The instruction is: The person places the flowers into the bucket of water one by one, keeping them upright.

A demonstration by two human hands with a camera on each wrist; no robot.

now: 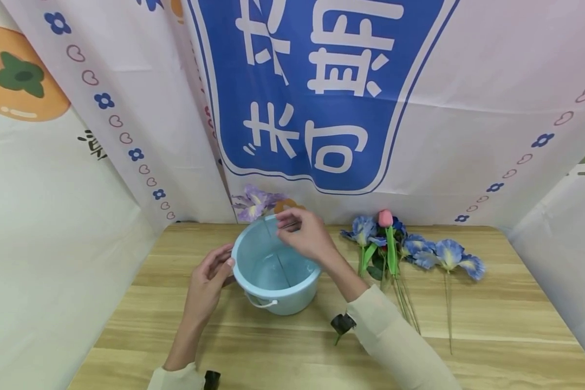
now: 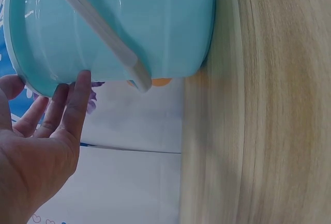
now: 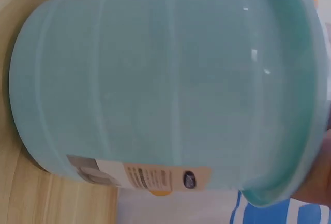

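Observation:
A light blue plastic bucket (image 1: 292, 300) with a white handle (image 1: 263, 304) stands upright on the table. My left hand (image 1: 209, 276) holds its left side, thumb at the rim and fingers against the outer wall, as the left wrist view also shows. A purple iris (image 1: 253, 203) leans at the bucket's back rim, its thin stem (image 1: 281, 268) running down inside. Over the back right of the opening is my right hand (image 1: 304, 233), fingers loosely bent, fingertips just right of the stem. In the right wrist view the bucket's wall (image 3: 139, 79) hides most of that hand.
Right of the bucket lie a pink tulip (image 1: 385, 219), blue irises (image 1: 363, 230) and other artificial flowers, their long stems toward the front. One blue iris (image 1: 448, 254) lies apart at the right. A printed cloth (image 1: 443, 151) hangs behind the wooden table (image 1: 273, 352).

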